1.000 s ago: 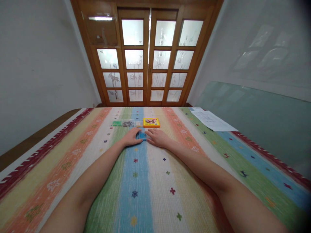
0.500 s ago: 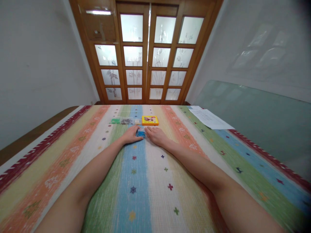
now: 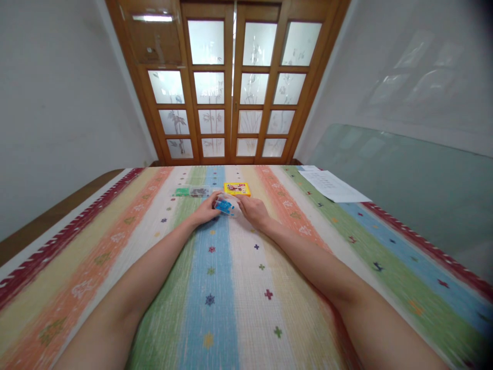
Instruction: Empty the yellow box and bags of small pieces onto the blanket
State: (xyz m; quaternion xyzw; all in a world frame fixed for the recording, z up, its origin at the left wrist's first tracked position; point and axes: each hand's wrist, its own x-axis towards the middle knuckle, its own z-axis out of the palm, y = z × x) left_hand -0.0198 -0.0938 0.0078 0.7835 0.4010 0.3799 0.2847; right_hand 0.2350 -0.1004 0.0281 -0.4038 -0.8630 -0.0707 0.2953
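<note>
Between my two hands is a small clear plastic container [image 3: 228,198] with small blue pieces [image 3: 224,206] inside. It is tilted, and I cannot tell whether it is a box or a bag. My left hand [image 3: 206,210] grips its left side, thumb toward me. At the right side, my right hand [image 3: 252,210] is closed on its edge, with the fingertips partly hidden. Just beyond my hands lies a yellow box [image 3: 237,188] with a printed picture. Left of it are clear containers with green pieces [image 3: 182,191] and dark brown pieces [image 3: 199,192].
A striped, patterned tablecloth [image 3: 211,318] covers the table. White printed paper [image 3: 333,186] lies at the far right. A pale glass panel [image 3: 404,174] stands along the right side, and wooden doors with frosted panes [image 3: 210,87] rise behind the table.
The clear container with blue pieces has been raised and tilted by both hands, its blue contents now spread out. My right hand has turned and closed at its right edge.
</note>
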